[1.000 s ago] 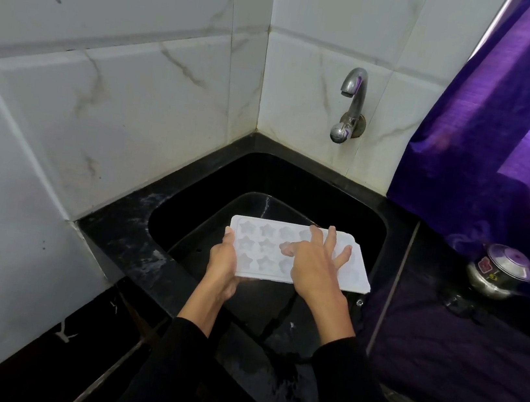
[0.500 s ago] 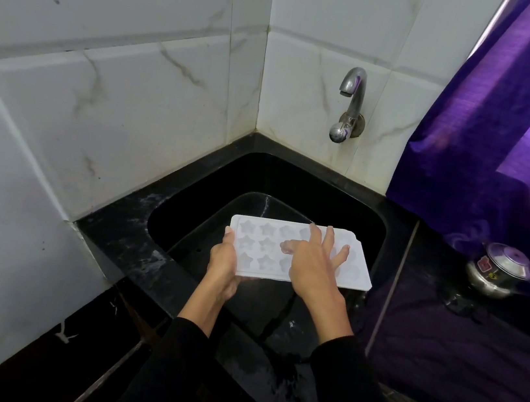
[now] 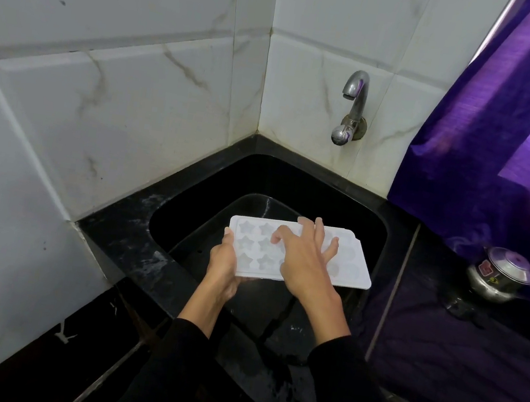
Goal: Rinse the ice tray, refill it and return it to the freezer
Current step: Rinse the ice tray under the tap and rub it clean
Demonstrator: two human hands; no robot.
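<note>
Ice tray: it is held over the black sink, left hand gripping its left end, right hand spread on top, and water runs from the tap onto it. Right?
Not quite. The head view shows no water coming from the tap. The rest holds: the ice tray is over the black sink, left hand gripping its left end, right hand spread on top.

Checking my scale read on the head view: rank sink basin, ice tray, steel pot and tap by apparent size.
1. sink basin
2. ice tray
3. and 4. steel pot and tap: they look about alike, and the tap is farther away, so no ranking.
</note>
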